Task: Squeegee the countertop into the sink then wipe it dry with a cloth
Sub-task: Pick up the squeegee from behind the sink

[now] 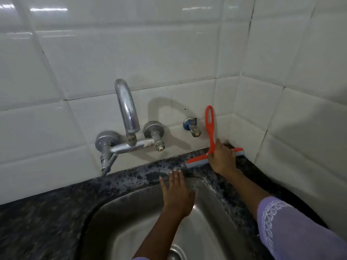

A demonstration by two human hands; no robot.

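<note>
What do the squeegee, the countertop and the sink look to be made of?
Squeegee: likely moulded plastic, bright orange and smooth, with a grey strip along the blade that may be rubber. Countertop: seemingly polished granite, dark with pale speckles and a wet sheen. Sink: apparently stainless steel, grey with a brushed, dull shine.

Glossy tiles, steel sink — speckled stone countertop

The orange squeegee stands blade-down on the dark speckled granite countertop in the far right corner, handle upright against the tiles. Just below, the stainless steel sink sits recessed in the countertop.
</note>
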